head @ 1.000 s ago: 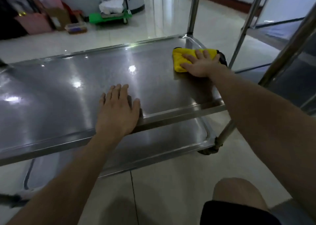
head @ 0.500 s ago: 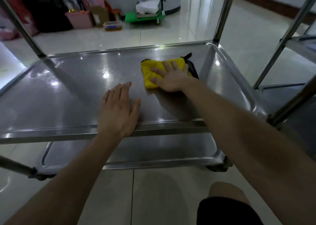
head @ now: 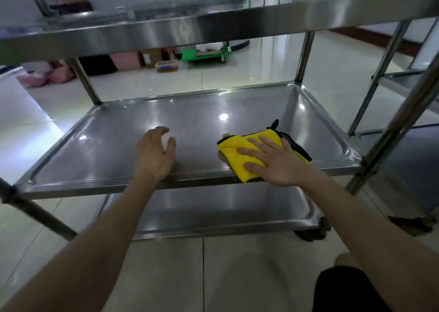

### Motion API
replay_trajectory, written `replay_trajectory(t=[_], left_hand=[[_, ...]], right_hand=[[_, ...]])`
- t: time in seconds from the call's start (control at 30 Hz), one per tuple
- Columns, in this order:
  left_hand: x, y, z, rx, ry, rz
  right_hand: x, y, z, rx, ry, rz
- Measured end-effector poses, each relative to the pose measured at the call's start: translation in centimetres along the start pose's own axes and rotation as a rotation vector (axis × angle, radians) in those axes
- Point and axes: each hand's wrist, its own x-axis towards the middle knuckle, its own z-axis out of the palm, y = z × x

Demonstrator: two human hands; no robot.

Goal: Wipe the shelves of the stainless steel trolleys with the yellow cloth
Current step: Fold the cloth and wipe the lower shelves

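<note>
While your right hand (head: 273,163) presses flat on the yellow cloth (head: 234,153) to scrub the middle shelf (head: 190,121) | your left hand (head: 154,156) rests loose-fingered and empty, likely steadying the trolley.

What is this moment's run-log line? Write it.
right hand: flat on yellow cloth | left hand: resting on stainless steel middle shelf | cloth: at shelf's front rim
</note>
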Motion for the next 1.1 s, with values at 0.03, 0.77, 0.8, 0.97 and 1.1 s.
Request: replay_trajectory(t=[0.03, 0.77, 0.8, 0.97, 1.1], left_hand=[[0.4, -2.3, -1.2, 0.075, -0.018, -0.018], [0.2, -11.7, -2.4, 0.337, -0.141, -0.055], [0.2, -11.7, -2.3, 0.325, -0.128, -0.056], [-0.2, -11.3, -2.4, 0.252, 0.004, -0.077], [-0.6, -10.5, -2.7, 0.230, 0.127, -0.071]], right_hand=[[0.2, -0.1, 0.0, -0.001, -0.010, 0.013], [30.7, -10.3, -1.0, -0.060, -0.064, 0.232], [31.9, -12.0, -0.7, -0.073, -0.065, 0.201], [31.7, -18.6, 0.9, -0.112, -0.086, 0.065], [24.5, -19.9, 2.5, -0.087, -0.076, -0.048]])
